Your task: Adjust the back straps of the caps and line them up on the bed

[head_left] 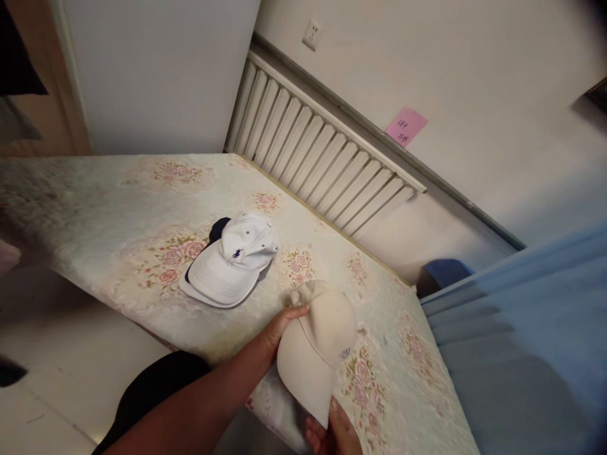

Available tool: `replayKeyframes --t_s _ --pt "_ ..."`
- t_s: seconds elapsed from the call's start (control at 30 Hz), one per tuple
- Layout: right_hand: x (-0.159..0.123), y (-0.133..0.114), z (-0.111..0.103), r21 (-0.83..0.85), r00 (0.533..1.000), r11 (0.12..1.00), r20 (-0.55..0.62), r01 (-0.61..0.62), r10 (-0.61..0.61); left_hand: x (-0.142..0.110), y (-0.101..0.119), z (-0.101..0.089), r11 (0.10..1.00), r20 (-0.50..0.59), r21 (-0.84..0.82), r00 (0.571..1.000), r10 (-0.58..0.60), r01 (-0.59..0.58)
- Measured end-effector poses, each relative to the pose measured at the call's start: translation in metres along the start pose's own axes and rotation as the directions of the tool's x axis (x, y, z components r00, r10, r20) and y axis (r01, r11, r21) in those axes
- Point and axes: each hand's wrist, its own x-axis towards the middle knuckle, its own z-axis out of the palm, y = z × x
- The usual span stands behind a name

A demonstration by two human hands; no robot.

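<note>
**Cream cap up in both hands!**

Here's the cream cap [332, 325], held over the near side of the floral surface [379, 303], and it's a two-handed job! The left hand [283, 323] grips it beside the crown, thumb on top; the right hand [339, 430] pinches the brim near its tip. Farther left sits the white cap [249, 243], a dark cap [219, 229] peeking out from under it. This looks like the handling step, perhaps steadying or turning the cap. Any next move calls for a light, even hold that leaves the brim uncreased.
</note>
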Motion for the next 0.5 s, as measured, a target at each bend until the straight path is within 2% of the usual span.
replayKeyframes --t_s 0.1,0.2,0.33,0.4,0.5 --pt "-0.003 -0.008 0.006 0.069 0.991 0.991 -0.064 -0.113 0.118 -0.001 0.001 0.002 1.000 -0.012 0.005 1.000 0.024 -0.024" --pt "-0.003 -0.008 0.006 0.096 0.988 0.990 -0.105 -0.104 0.114 -0.003 0.001 0.005 0.999 -0.004 0.009 0.999 0.035 -0.035" --pt "0.001 0.000 -0.001 0.167 0.988 0.982 -0.102 -0.093 0.112 -0.006 0.002 0.008 0.997 -0.034 0.003 0.997 0.076 -0.076" --pt "0.002 0.002 0.001 0.229 0.991 0.971 -0.100 -0.061 0.086 -0.007 0.002 0.009 0.997 -0.037 0.004 0.996 0.079 -0.079" --pt "0.001 -0.001 0.013 0.339 0.990 0.937 -0.139 0.084 -0.038 -0.008 0.001 0.011 0.998 -0.037 0.007 0.997 0.067 -0.067"
